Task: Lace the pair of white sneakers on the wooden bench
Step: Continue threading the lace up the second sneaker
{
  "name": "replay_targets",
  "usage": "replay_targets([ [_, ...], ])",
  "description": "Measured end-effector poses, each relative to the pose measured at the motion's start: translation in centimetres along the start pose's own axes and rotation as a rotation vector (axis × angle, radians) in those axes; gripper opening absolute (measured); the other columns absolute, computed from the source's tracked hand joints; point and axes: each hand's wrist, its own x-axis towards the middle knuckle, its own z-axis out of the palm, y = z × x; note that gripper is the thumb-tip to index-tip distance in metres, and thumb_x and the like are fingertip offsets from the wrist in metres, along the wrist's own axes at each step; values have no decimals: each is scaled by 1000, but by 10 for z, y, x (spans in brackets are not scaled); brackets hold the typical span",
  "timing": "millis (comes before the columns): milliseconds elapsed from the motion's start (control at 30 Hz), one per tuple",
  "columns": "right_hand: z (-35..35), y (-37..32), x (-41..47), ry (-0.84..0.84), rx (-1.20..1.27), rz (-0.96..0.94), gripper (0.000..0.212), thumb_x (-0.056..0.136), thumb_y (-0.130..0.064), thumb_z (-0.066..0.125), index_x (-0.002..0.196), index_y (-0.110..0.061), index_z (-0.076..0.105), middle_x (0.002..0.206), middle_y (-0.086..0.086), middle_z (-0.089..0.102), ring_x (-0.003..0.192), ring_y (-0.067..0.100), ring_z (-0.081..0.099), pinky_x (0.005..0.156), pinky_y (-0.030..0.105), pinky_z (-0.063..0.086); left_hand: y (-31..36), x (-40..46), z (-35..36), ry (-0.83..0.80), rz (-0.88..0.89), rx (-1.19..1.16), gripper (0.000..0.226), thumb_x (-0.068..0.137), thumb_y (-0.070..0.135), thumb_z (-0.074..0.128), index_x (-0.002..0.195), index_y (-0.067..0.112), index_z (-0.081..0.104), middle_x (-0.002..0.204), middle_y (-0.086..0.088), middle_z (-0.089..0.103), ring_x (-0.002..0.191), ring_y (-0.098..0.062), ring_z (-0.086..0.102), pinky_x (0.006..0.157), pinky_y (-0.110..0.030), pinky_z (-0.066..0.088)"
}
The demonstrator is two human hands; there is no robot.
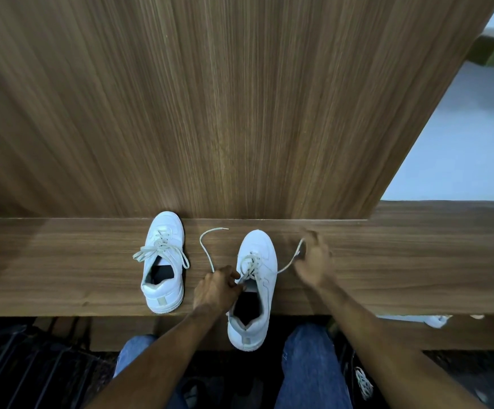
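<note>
Two white sneakers stand on the wooden bench point(63, 261), toes toward the back panel. The left sneaker point(164, 261) is laced, its lace ends hanging loose to both sides. The right sneaker point(254, 287) overhangs the bench's front edge with its heel. My left hand point(217, 287) holds that shoe's left lace end point(206, 249) right beside its top eyelets; the lace curves away over the bench. My right hand point(313, 261), blurred by motion, grips the right lace end point(291, 261), drawn taut to the right of the shoe.
A tall wooden back panel point(210, 98) rises behind the bench. My knees in blue jeans point(307, 367) are below the front edge. A white cloth-like thing point(434, 320) lies under the bench edge at right. Dark floor below holds a black rack point(18, 364) at left.
</note>
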Motion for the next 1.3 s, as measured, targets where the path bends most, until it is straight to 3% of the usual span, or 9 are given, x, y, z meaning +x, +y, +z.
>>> replay_targets([
  [200,41,-16,-39,-211,-251,-424,25,89,-28,54,108,-26,70,120,-5,64,122,17,52,103,30,25,2,-1,-1,-1,0,53,23,81,47,65,98,32,68,99,7,72,101,-22,63,80,-30,47],
  [367,18,-24,-18,30,345,-44,19,87,-13,61,81,-26,75,86,-8,74,77,5,67,77,26,50,1,0,-2,-13,-18,53,22,79,48,66,96,33,68,99,7,72,100,-22,64,79,-30,47],
  [467,-14,-29,-2,259,740,123,17,90,-2,60,82,-9,73,80,3,68,52,-11,58,57,10,45,1,0,-2,-30,-17,49,22,78,49,67,94,34,69,96,8,72,98,-21,65,80,-30,49],
  [567,-16,-18,-1,319,549,100,15,90,-12,62,81,-19,72,80,2,70,70,4,65,70,28,48,4,1,-3,-65,21,55,22,80,44,67,99,33,70,96,9,72,97,-17,65,82,-29,50],
  [633,-5,-8,-10,204,191,28,22,88,-16,60,110,-20,66,111,3,68,101,24,63,89,41,48,3,5,-4,-111,36,25,24,81,40,69,104,32,71,96,9,72,94,-14,65,81,-27,49],
  [767,19,-2,-38,-112,-236,-356,58,82,-20,59,139,-26,46,147,-1,39,140,20,32,116,43,18,-5,14,-12,-277,112,-117,21,82,20,74,103,15,74,80,3,68,68,-3,56,66,-18,42],
  [933,31,-20,-52,-199,-261,-425,22,97,-27,46,103,-23,66,110,0,68,110,21,58,107,34,32,0,19,-29,-274,159,8,14,91,18,62,93,10,74,86,0,68,76,-7,57,53,-6,35],
  [1167,15,-20,-37,-221,-663,-448,31,86,-22,51,113,-27,65,107,2,70,109,20,61,121,40,6,8,18,-29,-93,123,515,27,89,32,51,112,26,63,120,-6,62,113,-29,58,90,-36,45],
  [1300,22,-18,-34,-274,-619,-386,32,82,-18,54,112,-25,65,112,5,67,112,25,59,108,37,36,2,21,-25,-123,59,511,28,88,34,52,112,23,62,121,-7,61,114,-28,57,91,-36,44],
])
